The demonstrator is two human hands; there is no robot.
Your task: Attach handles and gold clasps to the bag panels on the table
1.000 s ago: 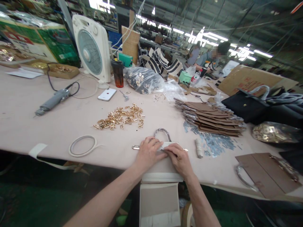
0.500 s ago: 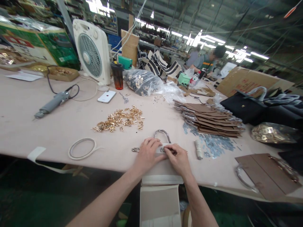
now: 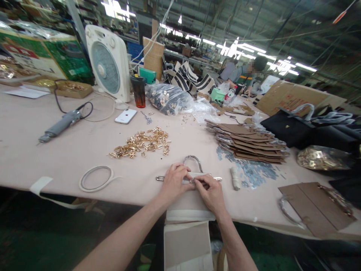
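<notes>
A cream bag flap (image 3: 188, 205) with a wrapped handle (image 3: 193, 160) and a metal strap bar (image 3: 161, 178) lies at the near table edge. My left hand (image 3: 175, 181) presses on the flap's top, fingers curled over it. My right hand (image 3: 211, 192) pinches something small at the flap's upper edge beside the left fingers. A pile of gold metal fittings (image 3: 141, 142) lies on the table (image 3: 56, 150) just beyond the hands.
A stack of brown bag panels (image 3: 251, 145) is to the right, with a small white roll (image 3: 234, 177) in front. A tape loop (image 3: 96, 178), power tool (image 3: 58, 126), phone (image 3: 125, 116), cup (image 3: 139, 91) and fan (image 3: 108, 62) sit left. People work at the far end.
Both hands have shifted slightly on the flap's top edge; the right fingers have drawn closer to the left. The view has drifted a little.
</notes>
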